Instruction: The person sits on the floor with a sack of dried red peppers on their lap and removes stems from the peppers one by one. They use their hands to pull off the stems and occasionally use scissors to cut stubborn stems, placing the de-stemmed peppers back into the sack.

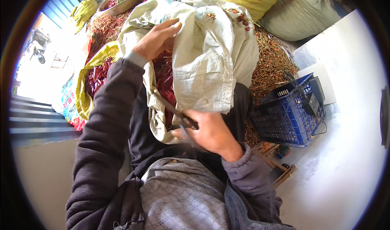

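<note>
A white woven sack [204,65] lies across my lap, and dried red chillies [164,74] show through its long opening. My left hand [160,37] rests at the upper end of that opening, against the folded cloth. Its thumb and the undersides of its fingers are hidden, so a grip on the cloth cannot be made out. Low at the opening, my right hand [207,131] is closed around dark metal scissors [169,105]. Their blade points up and left over the sack's rim, close to the chillies. Blur hides part of the handles.
To the left stands a yellow sack [80,86] of chillies. A metal basin [122,5] of chillies is behind. Stems and chilli scraps [271,62] cover the floor beside a blue plastic crate [286,117]. Full sacks [298,13] stand at the back right.
</note>
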